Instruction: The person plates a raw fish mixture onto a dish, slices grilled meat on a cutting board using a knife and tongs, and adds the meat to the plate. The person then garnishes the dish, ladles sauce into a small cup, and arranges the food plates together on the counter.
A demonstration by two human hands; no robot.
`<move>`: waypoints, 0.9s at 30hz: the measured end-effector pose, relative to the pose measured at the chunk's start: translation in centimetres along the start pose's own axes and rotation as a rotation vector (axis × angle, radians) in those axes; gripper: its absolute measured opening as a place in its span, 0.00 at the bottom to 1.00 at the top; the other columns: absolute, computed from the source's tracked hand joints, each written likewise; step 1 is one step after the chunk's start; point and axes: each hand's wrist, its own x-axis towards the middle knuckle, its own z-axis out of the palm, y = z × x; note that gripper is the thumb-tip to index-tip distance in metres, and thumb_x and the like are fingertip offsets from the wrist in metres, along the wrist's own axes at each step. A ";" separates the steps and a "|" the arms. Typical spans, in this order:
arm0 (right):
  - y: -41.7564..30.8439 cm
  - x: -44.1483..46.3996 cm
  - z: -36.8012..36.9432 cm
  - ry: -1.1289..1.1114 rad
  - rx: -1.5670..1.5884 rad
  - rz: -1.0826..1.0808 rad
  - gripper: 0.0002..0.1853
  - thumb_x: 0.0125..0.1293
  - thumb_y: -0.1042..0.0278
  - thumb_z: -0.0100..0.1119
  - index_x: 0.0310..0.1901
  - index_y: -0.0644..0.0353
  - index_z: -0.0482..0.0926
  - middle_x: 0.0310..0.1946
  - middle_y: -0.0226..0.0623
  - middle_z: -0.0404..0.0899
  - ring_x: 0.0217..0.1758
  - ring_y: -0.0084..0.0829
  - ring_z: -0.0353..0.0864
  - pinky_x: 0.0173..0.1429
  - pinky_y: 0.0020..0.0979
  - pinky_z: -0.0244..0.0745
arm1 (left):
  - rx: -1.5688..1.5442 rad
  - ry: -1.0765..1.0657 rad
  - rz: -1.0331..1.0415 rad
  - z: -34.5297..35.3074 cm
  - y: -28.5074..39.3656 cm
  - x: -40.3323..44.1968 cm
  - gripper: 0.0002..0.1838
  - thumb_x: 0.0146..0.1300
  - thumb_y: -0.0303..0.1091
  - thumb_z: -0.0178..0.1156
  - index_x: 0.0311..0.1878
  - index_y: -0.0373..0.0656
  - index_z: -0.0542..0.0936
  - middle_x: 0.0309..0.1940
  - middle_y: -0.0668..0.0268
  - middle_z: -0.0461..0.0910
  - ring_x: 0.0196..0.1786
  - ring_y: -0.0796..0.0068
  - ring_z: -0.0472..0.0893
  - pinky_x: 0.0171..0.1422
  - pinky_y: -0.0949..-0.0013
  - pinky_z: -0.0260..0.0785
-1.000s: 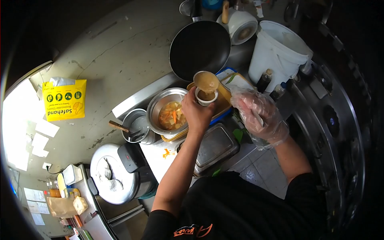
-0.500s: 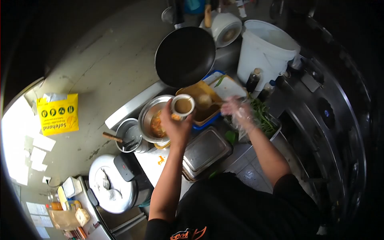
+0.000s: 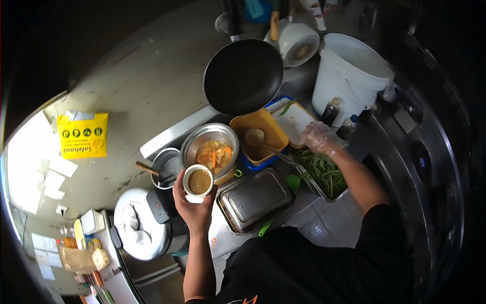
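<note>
A small white cup (image 3: 198, 182) filled with brown liquid is held upright in my left hand (image 3: 195, 207), the fingers around its sides. Behind it stands a metal bowl (image 3: 188, 144) with orange and pale vegetable pieces in broth. The ladle (image 3: 255, 137) rests in a yellow-brown container (image 3: 238, 125), its handle over the edge. My right hand (image 3: 323, 138), in a clear plastic glove, is above the edge of a white tray (image 3: 293, 122), near leafy greens (image 3: 324, 175); whether its fingers hold anything is unclear.
A black pan (image 3: 243, 76) hangs behind the containers, with a white bucket (image 3: 349, 71) to its right. Two dark bottles (image 3: 331, 111) stand before the bucket. A lidded metal tray (image 3: 257, 200) lies in front; a metal pot (image 3: 167, 164) and large cooker (image 3: 139, 223) are left.
My left hand has brought the filled cup down and left, away from the yellow-brown container. The ladle, earlier raised over the cup, now lies in that container, and my right hand is off it.
</note>
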 end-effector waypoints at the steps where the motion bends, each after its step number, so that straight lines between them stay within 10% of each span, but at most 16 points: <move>1: 0.4 0.2 0.6 0.070 0.023 -0.067 0.05 0.52 0.66 0.56 0.32 0.47 0.76 0.33 0.30 0.76 0.39 0.36 0.79 0.42 0.38 0.75 | -0.021 0.018 -0.031 -0.3 0.1 -0.4 0.41 0.42 0.28 0.77 0.62 0.34 0.69 0.53 0.61 0.74 0.56 0.70 0.76 0.63 0.68 0.66; 7: 4.2 -0.2 9.7 -0.011 0.501 -0.021 0.05 0.54 0.67 0.55 0.34 0.49 0.77 0.37 0.34 0.76 0.43 0.38 0.78 0.46 0.40 0.75 | -0.060 0.109 -0.152 -1.8 -0.4 -3.6 0.41 0.42 0.27 0.77 0.62 0.34 0.69 0.52 0.62 0.74 0.56 0.71 0.76 0.63 0.68 0.66; 10: 1.6 1.9 -1.9 -0.011 0.423 0.047 0.07 0.60 0.67 0.54 0.39 0.56 0.78 0.38 0.41 0.77 0.43 0.46 0.78 0.45 0.43 0.75 | 0.006 0.143 -0.204 -3.4 0.1 -5.4 0.41 0.41 0.26 0.77 0.62 0.35 0.69 0.52 0.63 0.74 0.55 0.72 0.76 0.63 0.69 0.66; 22: -8.6 5.8 -6.4 0.148 0.358 -0.371 0.19 0.56 0.66 0.66 0.51 0.57 0.78 0.47 0.42 0.78 0.44 0.38 0.79 0.51 0.36 0.76 | 0.250 0.234 -0.133 -9.9 1.6 -9.2 0.38 0.41 0.31 0.77 0.58 0.37 0.72 0.46 0.59 0.75 0.51 0.63 0.76 0.58 0.65 0.67; 27: -25.9 7.8 -20.6 0.021 0.902 -0.064 0.26 0.51 0.71 0.68 0.55 0.64 0.77 0.47 0.42 0.80 0.43 0.34 0.78 0.52 0.34 0.74 | 0.178 0.360 -0.075 -16.6 0.2 -11.8 0.39 0.41 0.33 0.78 0.58 0.39 0.72 0.50 0.59 0.75 0.54 0.62 0.76 0.59 0.63 0.68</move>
